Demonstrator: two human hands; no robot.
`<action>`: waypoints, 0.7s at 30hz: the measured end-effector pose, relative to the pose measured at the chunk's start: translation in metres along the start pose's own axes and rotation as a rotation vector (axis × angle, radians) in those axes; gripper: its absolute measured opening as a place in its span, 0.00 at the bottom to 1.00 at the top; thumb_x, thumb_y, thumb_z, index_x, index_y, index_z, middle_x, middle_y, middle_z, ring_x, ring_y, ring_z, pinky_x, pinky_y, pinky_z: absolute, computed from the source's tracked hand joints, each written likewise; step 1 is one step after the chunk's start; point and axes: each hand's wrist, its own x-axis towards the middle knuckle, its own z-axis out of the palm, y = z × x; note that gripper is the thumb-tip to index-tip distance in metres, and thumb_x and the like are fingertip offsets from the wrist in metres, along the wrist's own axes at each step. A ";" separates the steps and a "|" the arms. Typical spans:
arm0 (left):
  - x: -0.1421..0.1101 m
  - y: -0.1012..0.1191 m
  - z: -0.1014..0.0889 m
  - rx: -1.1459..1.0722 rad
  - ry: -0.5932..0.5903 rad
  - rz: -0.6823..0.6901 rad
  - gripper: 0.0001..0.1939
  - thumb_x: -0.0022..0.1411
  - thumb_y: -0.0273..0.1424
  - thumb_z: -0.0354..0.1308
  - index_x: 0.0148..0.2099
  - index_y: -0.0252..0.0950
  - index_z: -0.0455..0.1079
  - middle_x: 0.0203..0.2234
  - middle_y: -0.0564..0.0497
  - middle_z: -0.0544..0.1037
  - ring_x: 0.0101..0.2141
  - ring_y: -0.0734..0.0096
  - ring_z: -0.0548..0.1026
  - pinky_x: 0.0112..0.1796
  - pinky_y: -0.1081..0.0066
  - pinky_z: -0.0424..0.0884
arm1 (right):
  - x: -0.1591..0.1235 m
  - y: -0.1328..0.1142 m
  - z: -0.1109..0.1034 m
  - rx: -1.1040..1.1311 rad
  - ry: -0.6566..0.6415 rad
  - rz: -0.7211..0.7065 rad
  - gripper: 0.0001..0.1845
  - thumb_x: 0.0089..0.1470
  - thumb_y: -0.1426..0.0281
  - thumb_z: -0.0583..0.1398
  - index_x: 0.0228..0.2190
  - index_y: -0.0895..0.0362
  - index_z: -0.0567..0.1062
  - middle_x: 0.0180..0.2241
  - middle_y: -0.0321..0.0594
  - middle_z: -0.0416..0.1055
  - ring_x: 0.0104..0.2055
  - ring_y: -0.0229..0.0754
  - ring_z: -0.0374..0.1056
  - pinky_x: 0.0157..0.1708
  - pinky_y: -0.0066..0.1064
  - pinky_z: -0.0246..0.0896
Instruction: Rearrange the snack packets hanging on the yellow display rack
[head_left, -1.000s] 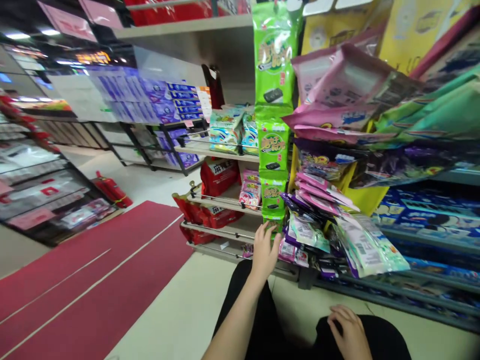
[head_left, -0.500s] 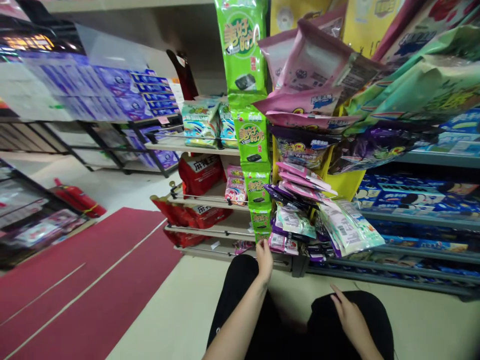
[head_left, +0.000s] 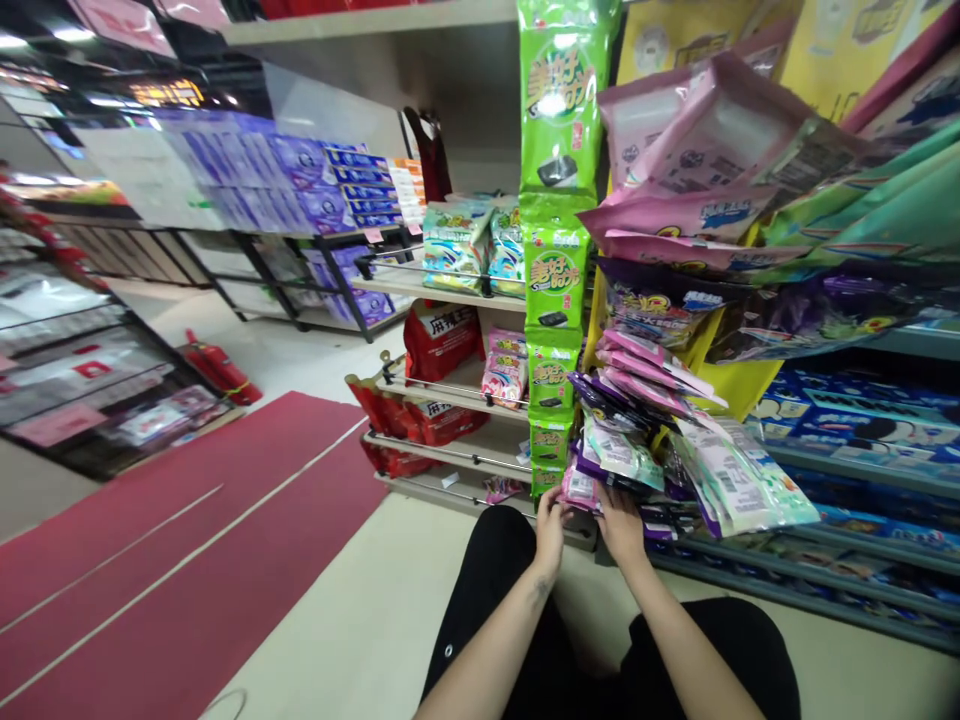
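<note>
Low at the front of a hanging display is a small pink snack packet (head_left: 580, 488), with my hands on either side of it. My left hand (head_left: 551, 532) has its fingers closed at the packet's lower left edge, just below the green seaweed snack strip (head_left: 553, 285). On the other side, my right hand (head_left: 621, 525) grips the packet's right edge, its fingertips partly tucked under the packets above. Pale green and purple packets (head_left: 619, 455) hang right over that hand. A larger pale green bag (head_left: 739, 475) juts out to the right.
Shelves at the left hold red bags (head_left: 442, 342) and colourful bags (head_left: 455, 245). Blue boxes fill the right shelf (head_left: 862, 410). My black-trousered knees (head_left: 487, 570) are close to the rack. A red carpet (head_left: 225, 520) and a fire extinguisher (head_left: 219, 368) lie further left.
My right hand has risen from beside my knee to the pink packet. My left hand has shifted from the green strip's bottom to that packet. The view has swung left.
</note>
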 end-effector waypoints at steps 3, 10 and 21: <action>-0.002 -0.001 -0.004 -0.133 -0.001 0.073 0.21 0.63 0.33 0.49 0.58 0.37 0.61 0.56 0.40 0.70 0.47 0.64 0.77 0.37 0.71 0.78 | 0.003 0.002 0.008 -0.014 0.017 0.043 0.30 0.56 0.82 0.58 0.59 0.54 0.69 0.48 0.49 0.73 0.48 0.52 0.70 0.46 0.37 0.70; 0.015 0.019 -0.033 0.086 -0.270 0.400 0.31 0.58 0.23 0.49 0.64 0.40 0.57 0.61 0.42 0.64 0.49 0.67 0.75 0.47 0.67 0.76 | -0.023 -0.006 0.000 0.100 0.235 -0.027 0.44 0.53 0.86 0.51 0.68 0.48 0.55 0.54 0.41 0.71 0.51 0.47 0.70 0.46 0.35 0.70; 0.012 0.034 -0.037 0.896 -0.494 0.628 0.39 0.60 0.20 0.51 0.69 0.56 0.54 0.69 0.53 0.54 0.59 0.59 0.68 0.49 0.66 0.73 | -0.050 0.015 -0.006 0.267 0.278 -0.024 0.30 0.57 0.82 0.47 0.58 0.58 0.69 0.50 0.46 0.74 0.48 0.48 0.71 0.45 0.37 0.70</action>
